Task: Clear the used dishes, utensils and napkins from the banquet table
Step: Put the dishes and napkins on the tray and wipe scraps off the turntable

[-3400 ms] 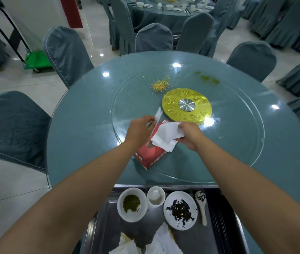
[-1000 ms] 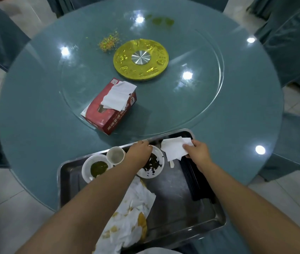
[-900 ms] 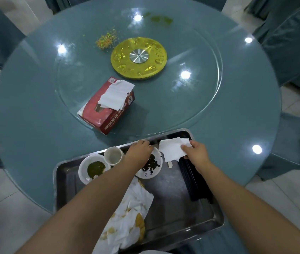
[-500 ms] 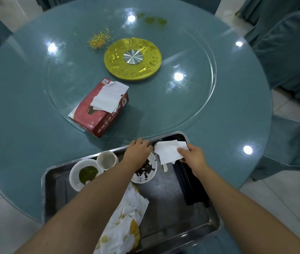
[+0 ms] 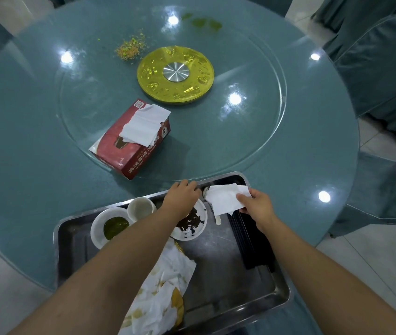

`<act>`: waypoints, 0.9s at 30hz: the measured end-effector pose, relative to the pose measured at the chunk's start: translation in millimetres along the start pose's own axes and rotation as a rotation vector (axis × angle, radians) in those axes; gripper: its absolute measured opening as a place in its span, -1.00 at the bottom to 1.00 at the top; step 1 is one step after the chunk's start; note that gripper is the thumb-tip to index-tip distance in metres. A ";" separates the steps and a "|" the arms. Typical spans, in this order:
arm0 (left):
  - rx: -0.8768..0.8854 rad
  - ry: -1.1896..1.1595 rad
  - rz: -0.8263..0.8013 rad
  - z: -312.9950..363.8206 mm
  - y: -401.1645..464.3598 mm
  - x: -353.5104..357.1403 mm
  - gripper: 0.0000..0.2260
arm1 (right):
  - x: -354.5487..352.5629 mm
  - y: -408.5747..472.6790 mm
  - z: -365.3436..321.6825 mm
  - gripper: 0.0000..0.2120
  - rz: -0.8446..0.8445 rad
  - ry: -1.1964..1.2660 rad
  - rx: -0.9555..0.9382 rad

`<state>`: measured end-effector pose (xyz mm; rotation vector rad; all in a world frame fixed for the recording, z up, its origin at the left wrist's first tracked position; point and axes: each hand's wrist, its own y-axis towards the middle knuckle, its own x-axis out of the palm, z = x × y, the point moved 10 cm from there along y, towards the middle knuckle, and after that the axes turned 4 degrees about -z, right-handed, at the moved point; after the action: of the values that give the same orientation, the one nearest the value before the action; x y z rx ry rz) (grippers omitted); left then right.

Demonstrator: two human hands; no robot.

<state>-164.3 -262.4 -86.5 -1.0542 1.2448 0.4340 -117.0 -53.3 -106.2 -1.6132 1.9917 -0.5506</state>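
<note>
Steel tray (image 5: 259, 294) at the near table (image 5: 288, 151) edge: crumpled stained napkins (image 5: 165, 281) nearest, black chopsticks (image 5: 250, 243) along its right side. Far end holds a white bowl (image 5: 97, 234) of green sauce, an empty white cup (image 5: 141, 208), a plate (image 5: 192, 226) with dark scraps, and a white spoon (image 5: 217, 217) mostly hidden. Left hand (image 5: 182, 197) has fingers curled over the plate's far rim, probably gripping it. Right hand (image 5: 256, 205) pinches a clean white napkin (image 5: 223, 198) over the spoon. Versus half a second ago, both hands sit in much the same spots; only the camera shifted. Beyond, on the glass turntable (image 5: 252, 131), a red tissue box (image 5: 129, 151) with Chinese lettering too small to read, then gold hub disc (image 5: 175, 74), orange-green crumbs (image 5: 130, 47), green smears (image 5: 203, 21).
</note>
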 end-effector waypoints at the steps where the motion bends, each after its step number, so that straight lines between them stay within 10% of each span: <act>1: -0.003 0.005 0.001 -0.4 0.0 -0.3 -0.57 | -1.1 0.1 0.3 -0.88 0.002 -0.002 0.002; 17: -0.014 0.102 -0.034 -11.8 16.3 -19.8 -0.69 | -8.9 -1.9 -3.5 -0.87 -0.027 0.023 0.012; 27: -0.172 -0.350 -0.070 -37.3 -29.0 -82.1 -0.91 | -6.6 -26.7 -46.4 -0.92 -0.031 0.040 -0.005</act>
<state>-188.8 -286.4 1.8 -1.1079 0.8683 0.6498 -124.0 -52.8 -52.8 -1.6503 2.0016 -0.5948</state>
